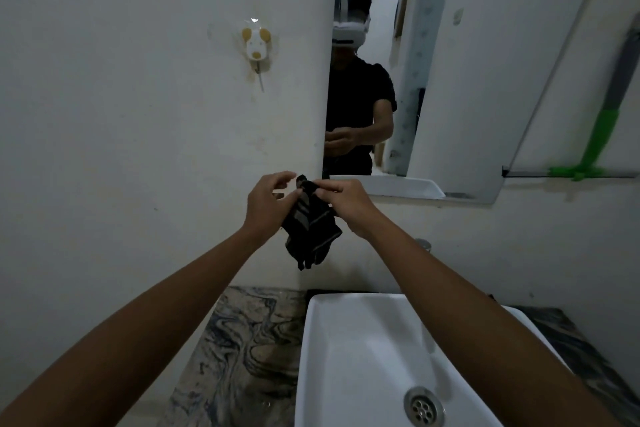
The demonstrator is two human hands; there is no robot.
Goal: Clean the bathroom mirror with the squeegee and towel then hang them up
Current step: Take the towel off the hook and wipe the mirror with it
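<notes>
A small black towel (311,229) with grey stripes hangs between my two hands in front of the wall, just below the mirror's lower left corner. My right hand (349,204) pinches its top edge. My left hand (266,204) touches the towel's left side with fingers partly curled. The mirror (433,80) stands above the sink and reflects a person in dark clothes. A green and grey squeegee (602,128) hangs on the wall at the far right, blade at the bottom.
A dog-shaped white wall hook (256,45) is stuck on the wall up left of my hands. A white rectangular sink (363,340) with a metal drain (424,406) sits below, on a marbled countertop (242,350).
</notes>
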